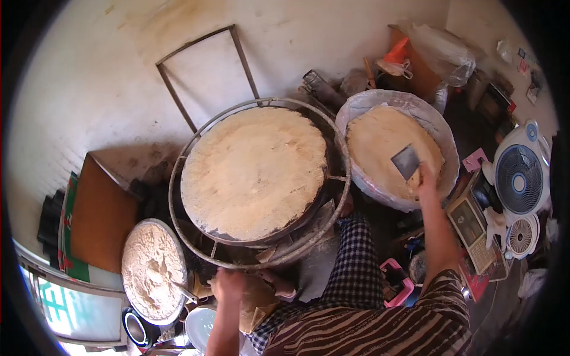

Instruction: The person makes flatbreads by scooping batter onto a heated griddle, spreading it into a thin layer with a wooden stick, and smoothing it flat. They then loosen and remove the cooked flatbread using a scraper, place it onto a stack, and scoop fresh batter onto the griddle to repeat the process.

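Right of centre, the right hand (424,179) has its fingers clamped on a scraper (406,161), whose edge, pressed hard, could tear the flatbread (380,133); the blurred left hand's (228,286) fingers, lower centre, I cannot tell.

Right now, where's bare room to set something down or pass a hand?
The grey patch between metal ring and checkered leg looks bare; flatness unclear. Crowded: right side, around the large fan, and lower left, between bowl and left hand.

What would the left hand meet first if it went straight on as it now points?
Most likely the near side of the metal ring around the griddle. The left hand looks close to it, though one view leaves depth and contact unclear.
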Demonstrator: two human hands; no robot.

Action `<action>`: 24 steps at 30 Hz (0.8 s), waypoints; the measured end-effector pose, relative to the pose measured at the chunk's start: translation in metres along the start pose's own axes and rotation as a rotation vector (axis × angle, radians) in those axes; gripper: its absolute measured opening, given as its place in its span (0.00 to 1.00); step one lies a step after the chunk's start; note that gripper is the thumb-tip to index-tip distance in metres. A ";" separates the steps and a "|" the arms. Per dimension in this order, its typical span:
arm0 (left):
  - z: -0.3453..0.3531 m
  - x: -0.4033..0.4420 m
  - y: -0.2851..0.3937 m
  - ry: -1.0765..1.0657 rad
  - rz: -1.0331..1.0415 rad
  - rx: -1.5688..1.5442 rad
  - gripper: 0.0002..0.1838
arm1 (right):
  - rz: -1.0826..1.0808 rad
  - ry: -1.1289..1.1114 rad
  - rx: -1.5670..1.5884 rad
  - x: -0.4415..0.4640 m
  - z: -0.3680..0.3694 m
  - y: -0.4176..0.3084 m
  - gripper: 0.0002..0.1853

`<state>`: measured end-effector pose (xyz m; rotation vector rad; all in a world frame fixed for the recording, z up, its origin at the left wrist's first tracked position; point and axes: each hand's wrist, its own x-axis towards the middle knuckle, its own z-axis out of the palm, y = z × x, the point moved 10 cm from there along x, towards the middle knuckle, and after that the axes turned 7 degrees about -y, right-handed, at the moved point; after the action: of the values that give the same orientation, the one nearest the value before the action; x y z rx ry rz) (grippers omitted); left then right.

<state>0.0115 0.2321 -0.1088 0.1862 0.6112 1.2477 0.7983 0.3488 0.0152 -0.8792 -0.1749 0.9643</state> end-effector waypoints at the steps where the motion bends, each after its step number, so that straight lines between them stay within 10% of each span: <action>1: 0.057 0.004 -0.045 0.375 -0.136 -0.180 0.19 | 0.109 -0.064 -0.099 -0.006 0.002 0.014 0.14; 7: 0.017 0.021 -0.027 0.666 0.147 0.401 0.13 | 0.446 -0.370 -0.358 -0.067 0.072 0.081 0.18; 16: -0.042 0.040 0.102 0.751 0.378 0.171 0.16 | -0.380 -0.872 -1.308 -0.151 0.238 0.065 0.14; 18: -0.025 0.032 0.076 0.727 0.382 0.136 0.16 | -0.751 -1.042 -1.465 -0.191 0.275 0.061 0.11; 24: 0.044 0.011 -0.029 0.422 0.144 -0.044 0.20 | -0.928 -1.371 -1.482 -0.217 0.295 0.098 0.14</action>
<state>0.0606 0.2413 -0.0896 -0.0753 0.9449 1.4518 0.4626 0.3761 0.1892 -1.0341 -2.4608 0.2203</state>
